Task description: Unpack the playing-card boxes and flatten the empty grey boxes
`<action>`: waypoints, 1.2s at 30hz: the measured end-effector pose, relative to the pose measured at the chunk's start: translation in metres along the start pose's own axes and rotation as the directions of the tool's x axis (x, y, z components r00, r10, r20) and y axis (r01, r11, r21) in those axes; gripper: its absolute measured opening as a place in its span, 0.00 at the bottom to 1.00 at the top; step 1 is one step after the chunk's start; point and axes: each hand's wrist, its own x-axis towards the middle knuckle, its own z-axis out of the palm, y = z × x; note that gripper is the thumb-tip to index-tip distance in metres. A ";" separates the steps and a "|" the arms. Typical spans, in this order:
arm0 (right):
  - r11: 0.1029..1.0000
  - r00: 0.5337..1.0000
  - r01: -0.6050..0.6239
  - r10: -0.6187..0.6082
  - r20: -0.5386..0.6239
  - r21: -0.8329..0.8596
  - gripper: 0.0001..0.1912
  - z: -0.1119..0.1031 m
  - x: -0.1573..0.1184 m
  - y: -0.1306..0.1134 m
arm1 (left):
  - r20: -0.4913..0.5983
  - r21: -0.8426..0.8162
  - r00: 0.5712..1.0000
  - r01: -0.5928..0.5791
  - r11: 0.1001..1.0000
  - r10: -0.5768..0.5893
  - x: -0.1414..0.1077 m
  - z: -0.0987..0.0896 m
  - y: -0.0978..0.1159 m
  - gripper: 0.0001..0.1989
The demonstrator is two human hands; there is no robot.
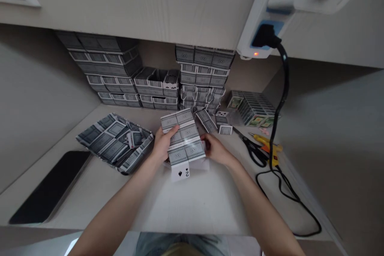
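A block of joined playing cards (183, 131), patterned backs facing up, is tilted over the middle of the desk. My left hand (162, 144) is closed on its left side, thumb lying on top. At its right edge my right hand (213, 148) is closed, with its fingertips partly hidden at the block. A two of spades card (180, 173) sticks out face up at the near end. Under the block, a whitish piece (201, 164) shows only in part. Left of my left hand stands an open box made of cards (139, 156), holding loose cards.
Stacked card boxes (112, 64) line the back under the shelf, with another stack (202, 76) beside. Black scissors (255, 150), a yellow glue gun (271, 148) and its black cord (285, 84) lie right. A dark flat slab (49, 188) lies left. Small card pieces (225, 129) sit behind my right hand.
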 end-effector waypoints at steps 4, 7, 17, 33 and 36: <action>0.964 0.981 -0.190 0.194 -0.002 0.188 0.10 0.002 0.003 0.005 | -0.009 0.015 1.000 -0.012 1.000 0.012 0.002 -0.002 0.002 0.21; 0.912 0.961 -0.260 0.277 -0.011 0.317 0.11 0.002 0.005 0.005 | -0.001 0.024 1.000 -0.013 1.000 0.013 0.001 -0.001 0.004 0.21; 0.935 0.966 -0.173 0.222 -0.130 0.310 0.14 -0.005 0.006 -0.003 | 0.034 0.047 0.999 0.004 0.999 -0.005 0.004 -0.005 0.002 0.23; 0.875 0.850 -0.147 0.350 -0.394 0.461 0.18 -0.015 0.009 -0.014 | 0.149 0.154 0.981 0.104 0.983 -0.127 -0.003 -0.002 0.005 0.21; 0.901 0.865 -0.144 0.315 -0.389 0.408 0.16 -0.015 0.009 -0.012 | 0.168 0.198 0.980 0.069 0.978 -0.104 0.000 -0.004 0.003 0.20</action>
